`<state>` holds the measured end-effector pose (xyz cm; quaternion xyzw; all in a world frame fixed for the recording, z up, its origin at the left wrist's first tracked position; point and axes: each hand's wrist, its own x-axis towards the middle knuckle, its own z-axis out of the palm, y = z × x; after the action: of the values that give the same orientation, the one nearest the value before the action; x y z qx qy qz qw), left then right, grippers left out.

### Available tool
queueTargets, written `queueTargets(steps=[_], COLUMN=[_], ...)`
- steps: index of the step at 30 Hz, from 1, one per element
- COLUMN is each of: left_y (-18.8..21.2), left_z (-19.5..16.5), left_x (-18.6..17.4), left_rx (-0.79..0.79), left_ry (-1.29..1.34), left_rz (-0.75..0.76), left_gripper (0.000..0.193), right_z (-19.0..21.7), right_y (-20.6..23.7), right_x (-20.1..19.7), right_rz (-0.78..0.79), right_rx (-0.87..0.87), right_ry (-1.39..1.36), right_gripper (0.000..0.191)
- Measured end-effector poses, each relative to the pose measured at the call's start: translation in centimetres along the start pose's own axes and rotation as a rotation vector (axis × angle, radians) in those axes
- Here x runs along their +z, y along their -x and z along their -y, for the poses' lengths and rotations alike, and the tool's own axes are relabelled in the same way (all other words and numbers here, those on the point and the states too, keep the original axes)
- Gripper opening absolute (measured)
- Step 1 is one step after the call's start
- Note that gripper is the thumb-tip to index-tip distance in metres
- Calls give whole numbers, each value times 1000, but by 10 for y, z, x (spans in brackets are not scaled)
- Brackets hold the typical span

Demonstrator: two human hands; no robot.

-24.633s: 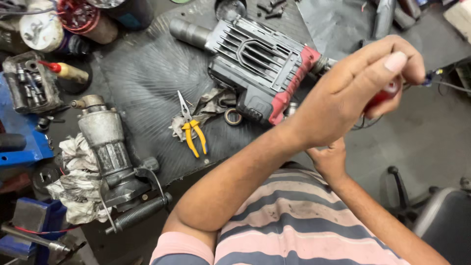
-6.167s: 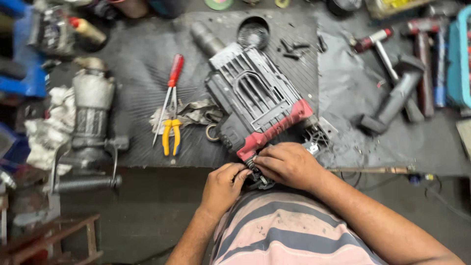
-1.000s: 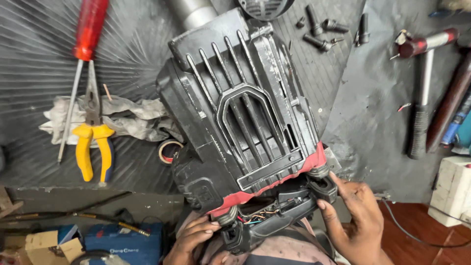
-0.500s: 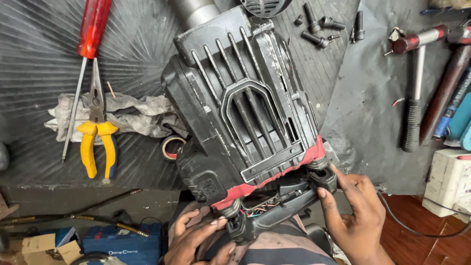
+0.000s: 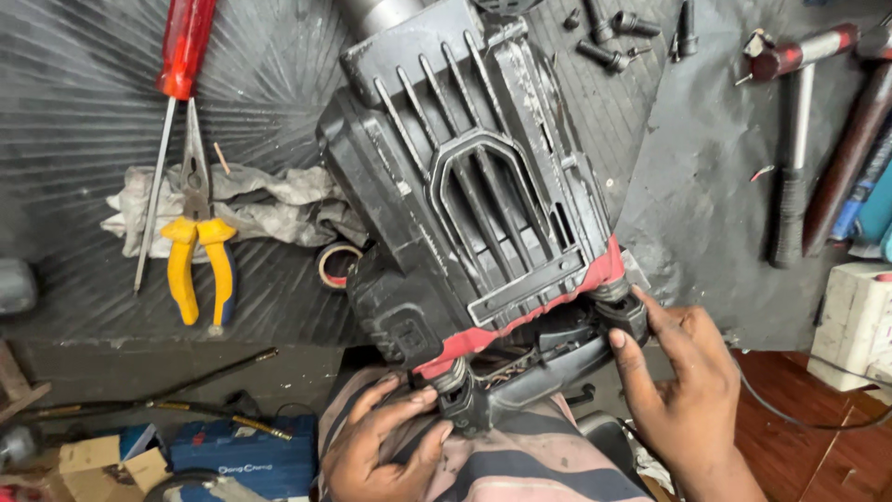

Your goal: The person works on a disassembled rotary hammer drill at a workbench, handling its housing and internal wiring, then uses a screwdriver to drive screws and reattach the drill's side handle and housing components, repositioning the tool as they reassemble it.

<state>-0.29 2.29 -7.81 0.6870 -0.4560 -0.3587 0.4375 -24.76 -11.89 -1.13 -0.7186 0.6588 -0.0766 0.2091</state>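
A large black ribbed power tool (image 5: 474, 195) with a red band lies on the dark desk (image 5: 715, 186), its handle end overhanging toward the person. The left hand (image 5: 386, 446) has a closed grip on the handle's left joint; the right hand (image 5: 683, 390) pinches the right joint. To the left lie yellow-handled pliers (image 5: 200, 251), a red screwdriver (image 5: 181, 56), a rag (image 5: 251, 200) and a tape roll (image 5: 339, 265); hammers (image 5: 799, 139) lie right.
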Motion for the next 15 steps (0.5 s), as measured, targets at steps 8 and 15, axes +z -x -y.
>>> queueTargets(steps=[8, 15], left_y=[4, 12], left_z=[-25, -30], left_x=[0, 3], left_rx=[-331, -460], left_ry=[203, 294], left_rz=[8, 5], left_gripper=[37, 33], right_z=[9, 8], right_y=[6, 5], right_x=[-6, -13], right_rz=[82, 60], right_rx=[128, -52], right_ry=[108, 9], right_gripper=[43, 39])
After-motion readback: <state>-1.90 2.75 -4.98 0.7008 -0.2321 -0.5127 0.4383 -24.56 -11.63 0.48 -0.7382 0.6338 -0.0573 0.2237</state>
